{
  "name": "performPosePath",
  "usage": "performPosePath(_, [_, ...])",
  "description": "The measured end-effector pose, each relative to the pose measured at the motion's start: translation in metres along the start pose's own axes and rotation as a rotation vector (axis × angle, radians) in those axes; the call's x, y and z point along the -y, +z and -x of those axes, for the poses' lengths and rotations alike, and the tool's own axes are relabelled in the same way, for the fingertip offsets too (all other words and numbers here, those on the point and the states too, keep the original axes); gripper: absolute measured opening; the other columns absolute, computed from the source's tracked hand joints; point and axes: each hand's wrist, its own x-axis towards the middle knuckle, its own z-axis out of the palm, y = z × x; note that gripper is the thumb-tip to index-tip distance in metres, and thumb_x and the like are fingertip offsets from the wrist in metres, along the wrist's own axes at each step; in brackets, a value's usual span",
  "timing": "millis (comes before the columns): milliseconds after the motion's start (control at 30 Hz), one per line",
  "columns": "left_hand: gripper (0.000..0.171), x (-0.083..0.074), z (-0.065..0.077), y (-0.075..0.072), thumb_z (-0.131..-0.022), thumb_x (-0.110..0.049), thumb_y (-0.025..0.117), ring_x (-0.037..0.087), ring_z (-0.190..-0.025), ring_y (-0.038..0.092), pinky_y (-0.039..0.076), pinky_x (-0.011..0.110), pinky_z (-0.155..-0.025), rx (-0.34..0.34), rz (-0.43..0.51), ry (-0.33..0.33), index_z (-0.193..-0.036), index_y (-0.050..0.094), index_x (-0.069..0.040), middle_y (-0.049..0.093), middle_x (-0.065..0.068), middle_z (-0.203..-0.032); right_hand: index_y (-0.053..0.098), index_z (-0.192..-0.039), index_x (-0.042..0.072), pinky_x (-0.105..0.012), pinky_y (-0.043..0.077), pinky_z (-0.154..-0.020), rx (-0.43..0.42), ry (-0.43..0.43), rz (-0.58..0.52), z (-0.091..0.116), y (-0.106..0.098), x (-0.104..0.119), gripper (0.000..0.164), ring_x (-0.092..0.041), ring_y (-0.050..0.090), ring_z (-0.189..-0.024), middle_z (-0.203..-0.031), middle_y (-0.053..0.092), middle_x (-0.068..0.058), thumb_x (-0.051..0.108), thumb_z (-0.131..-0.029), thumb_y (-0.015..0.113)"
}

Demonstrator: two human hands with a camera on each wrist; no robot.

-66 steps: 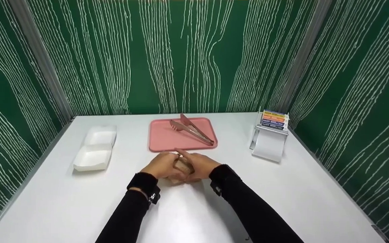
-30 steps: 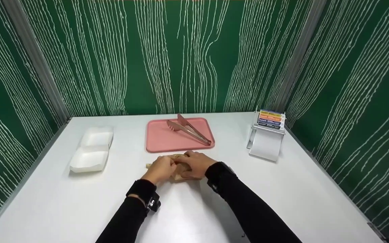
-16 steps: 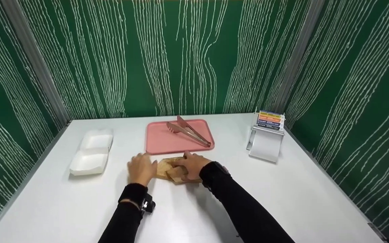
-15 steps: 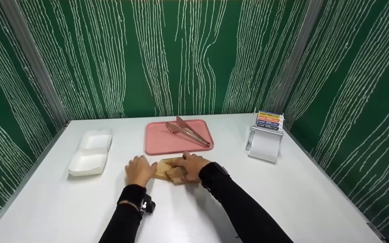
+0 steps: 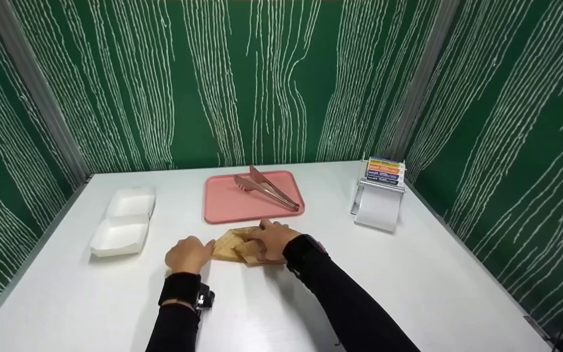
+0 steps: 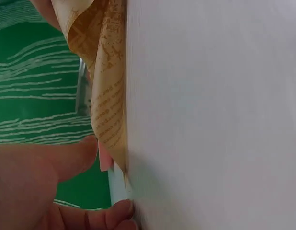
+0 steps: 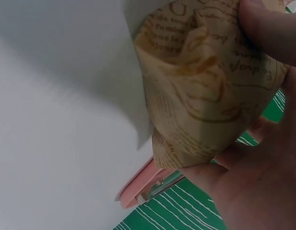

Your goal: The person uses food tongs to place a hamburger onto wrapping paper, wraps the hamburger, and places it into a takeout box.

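Observation:
A bundle of brown printed food-wrapping paper point(image 5: 230, 245) lies on the white table in front of the pink tray; whatever it wraps is hidden. My right hand point(image 5: 274, 239) grips the bundle's right part from above. In the right wrist view, thumb and fingers curl round the crumpled, folded wrapping paper point(image 7: 200, 91). My left hand point(image 5: 188, 254) is at the bundle's left end, thumb towards the paper. The left wrist view shows the left hand point(image 6: 47, 177) with thumb and fingers spread apart, the paper's flattened, pointed end point(image 6: 109, 115) reaching close to the thumb tip.
Metal tongs point(image 5: 268, 190) lie on the pink tray point(image 5: 223, 210) behind the hands. An opened white takeout box point(image 5: 120, 237) sits at the left. To the right stands a metal holder point(image 5: 379, 205) with a white sheet hanging down and several coloured boxes point(image 5: 384, 171) on top.
Both hands were together on the bundle. My left hand has let go and moved left, uncovering the paper's left end. My right hand has stayed on the bundle.

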Motion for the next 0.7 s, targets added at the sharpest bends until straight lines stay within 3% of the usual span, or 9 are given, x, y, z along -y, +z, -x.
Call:
performPosePath(67, [0.057,0.001,0.0,-0.001,-0.101,-0.053,0.056,0.028,-0.067,0.07,0.05,0.037,-0.057,0.034,0.046,-0.012,-0.079,0.071,-0.003,0.073,0.015,-0.074,0.049,-0.156,0.042,-0.05,0.053,-0.098,-0.005,0.002,-0.008,-0.001,0.0,0.0,0.067,-0.033,0.059,-0.112,-0.135,0.049,-0.011,0.037,-0.095,0.076])
performPosePath(133, [0.051,0.002,0.0,-0.002,-0.1,-0.045,0.059,0.021,-0.055,0.067,0.049,0.032,-0.052,0.074,0.149,-0.022,-0.072,0.07,-0.005,0.069,0.008,-0.061,0.048,-0.156,0.043,-0.051,0.052,-0.1,-0.003,0.004,-0.021,-0.002,0.0,-0.001,0.068,-0.034,0.058,-0.114,-0.136,0.048,-0.011,0.036,-0.095,0.076])
performPosePath(300, [0.023,0.0,-0.001,0.003,-0.089,-0.009,0.061,0.014,-0.04,0.062,0.052,0.025,-0.04,0.166,0.562,-0.053,-0.07,0.067,0.003,0.063,0.007,-0.05,0.046,-0.157,0.044,-0.047,0.055,-0.094,0.0,-0.002,-0.013,-0.002,0.001,-0.003,0.071,-0.029,0.059,-0.102,-0.129,0.05,-0.01,0.034,-0.094,0.078])
performPosePath(400, [0.012,-0.002,-0.001,0.005,-0.084,0.003,0.058,0.013,-0.04,0.062,0.052,0.023,-0.04,0.184,0.752,-0.077,-0.078,0.065,0.01,0.065,0.01,-0.054,0.047,-0.157,0.044,-0.046,0.056,-0.09,-0.005,0.004,-0.018,-0.002,0.0,-0.002,0.072,-0.027,0.059,-0.094,-0.125,0.049,-0.008,0.033,-0.093,0.079])
performPosePath(500, [0.01,-0.005,-0.001,0.005,-0.087,0.001,0.06,0.015,-0.046,0.066,0.054,0.025,-0.043,0.165,0.819,-0.103,-0.087,0.065,0.011,0.07,0.013,-0.062,0.048,-0.156,0.044,-0.046,0.056,-0.087,-0.018,0.0,-0.016,-0.001,0.0,-0.001,0.071,-0.027,0.059,-0.091,-0.124,0.049,-0.009,0.032,-0.093,0.078])
performPosePath(633, [0.02,-0.012,0.001,0.008,-0.094,-0.006,0.06,0.019,-0.065,0.071,0.063,0.032,-0.062,0.125,0.909,-0.073,-0.105,0.061,0.011,0.072,0.016,-0.086,0.051,-0.155,0.04,-0.047,0.057,-0.087,-0.035,-0.026,0.001,0.001,0.001,-0.001,0.068,-0.028,0.061,-0.093,-0.127,0.051,-0.011,0.033,-0.093,0.077])
performPosePath(700, [0.025,-0.017,0.002,0.013,-0.097,-0.008,0.057,0.022,-0.075,0.07,0.065,0.038,-0.072,0.12,1.021,-0.055,-0.114,0.056,0.01,0.066,0.019,-0.099,0.053,-0.154,0.038,-0.047,0.057,-0.088,-0.038,-0.03,0.001,0.002,0.001,-0.002,0.066,-0.029,0.062,-0.096,-0.128,0.051,-0.012,0.034,-0.093,0.077])
